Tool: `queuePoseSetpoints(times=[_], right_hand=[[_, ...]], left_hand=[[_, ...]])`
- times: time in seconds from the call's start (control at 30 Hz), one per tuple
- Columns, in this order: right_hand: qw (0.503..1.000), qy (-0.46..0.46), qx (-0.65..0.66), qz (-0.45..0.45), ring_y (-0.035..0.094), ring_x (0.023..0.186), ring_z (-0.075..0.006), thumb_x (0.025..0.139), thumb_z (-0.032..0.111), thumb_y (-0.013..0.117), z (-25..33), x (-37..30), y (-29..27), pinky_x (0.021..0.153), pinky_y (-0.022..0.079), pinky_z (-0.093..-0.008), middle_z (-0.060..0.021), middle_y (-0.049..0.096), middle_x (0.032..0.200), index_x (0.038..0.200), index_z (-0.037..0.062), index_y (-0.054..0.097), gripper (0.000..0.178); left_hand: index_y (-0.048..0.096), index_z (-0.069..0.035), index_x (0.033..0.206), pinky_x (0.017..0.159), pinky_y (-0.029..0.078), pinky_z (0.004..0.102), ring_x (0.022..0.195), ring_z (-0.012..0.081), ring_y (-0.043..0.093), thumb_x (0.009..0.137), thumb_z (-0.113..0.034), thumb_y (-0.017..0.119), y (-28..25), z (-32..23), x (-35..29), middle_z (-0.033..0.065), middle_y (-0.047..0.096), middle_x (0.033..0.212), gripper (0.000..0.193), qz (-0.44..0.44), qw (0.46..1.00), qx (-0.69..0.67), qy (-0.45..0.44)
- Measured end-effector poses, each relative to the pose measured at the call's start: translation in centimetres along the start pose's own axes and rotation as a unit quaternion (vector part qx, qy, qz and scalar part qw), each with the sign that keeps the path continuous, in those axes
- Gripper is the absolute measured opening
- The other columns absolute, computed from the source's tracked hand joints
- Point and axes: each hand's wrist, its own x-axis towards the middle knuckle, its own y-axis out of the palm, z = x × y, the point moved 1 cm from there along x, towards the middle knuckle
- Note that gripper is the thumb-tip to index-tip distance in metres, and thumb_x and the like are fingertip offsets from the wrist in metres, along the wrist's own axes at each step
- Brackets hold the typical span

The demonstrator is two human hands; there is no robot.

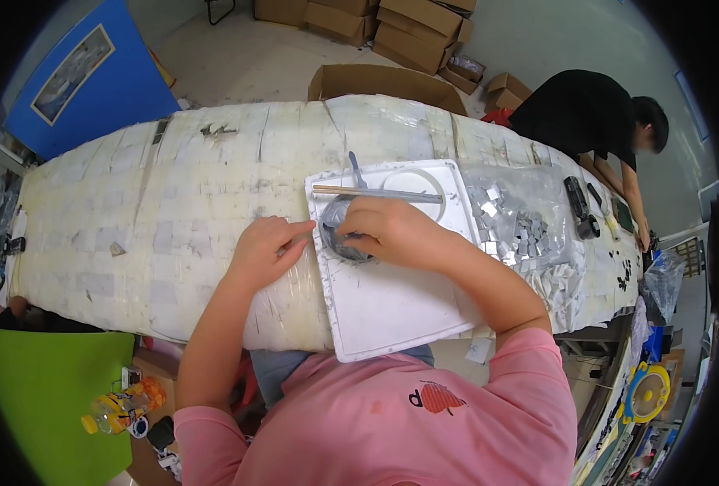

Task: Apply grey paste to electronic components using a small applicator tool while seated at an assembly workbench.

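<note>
My right hand (388, 231) reaches over a round container of grey material (339, 217), fingers bent together at its inside. Whatever they may pinch is hidden. Beside the container, my left hand (270, 249) holds nothing; its index finger stretches to the tray's left edge and its thumb is apart. Both the container and my right hand are over a white tray (400, 308). A pair of sticks (335, 190) lies across the tray's far part, next to a grey-smeared spatula-like tool (355, 168) and a round white lid or ring (416, 172).
Right of the tray, a clear plastic sheet or bag bears many small grey square pieces (529, 231). Black items (578, 206) lie further right, near a co-worker in black (574, 109) bending over the table (189, 243). Cardboard boxes (412, 36) stand beyond; a bottle (125, 407) is lower left.
</note>
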Motion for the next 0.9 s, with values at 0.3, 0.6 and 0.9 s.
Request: queuePoseSetpoints(times=[0.3, 0.6, 0.9], right_hand=[[0.987, -0.009, -0.104, -0.121, 0.063, 0.071, -0.029, 0.073, 0.003, 0.073, -1.8, -0.4, -0.4, 0.062, 0.051, -0.0361, -0.0102, 0.063, 0.082, 0.086, 0.003, 0.069, 0.014], [0.981, 0.002, -0.13, -0.144, 0.063, 0.071, -0.028, 0.072, 0.003, 0.073, -1.8, -0.5, 0.0, 0.062, 0.051, -0.0353, -0.0092, 0.064, 0.082, 0.083, 0.0042, 0.069, 0.012], [0.979, 0.031, -0.124, -0.162, 0.062, 0.071, -0.029, 0.073, 0.002, 0.071, -1.9, -0.2, 0.0, 0.063, 0.051, -0.0357, -0.0098, 0.064, 0.08, 0.081, 0.0033, 0.069, 0.008]], left_hand=[[0.07, -0.015, 0.103, 0.061, 0.041, 0.0366, 0.064, 0.0242, 0.052, 0.08, -0.011, 0.067, 0.1, 0.0, 0.0, 0.004, 0.054, 0.066, 0.024, -0.002, 1.0, -0.002, -0.002], [0.07, -0.014, 0.104, 0.062, 0.041, 0.0367, 0.065, 0.0242, 0.053, 0.08, -0.011, 0.067, 0.0, -0.1, 0.1, 0.0038, 0.055, 0.067, 0.024, -0.003, 1.0, 0.005, 0.011], [0.069, -0.014, 0.105, 0.063, 0.041, 0.0365, 0.066, 0.0239, 0.053, 0.081, -0.011, 0.066, -0.1, -0.2, 0.1, 0.0031, 0.055, 0.067, 0.024, 0.007, 1.0, 0.008, 0.005]])
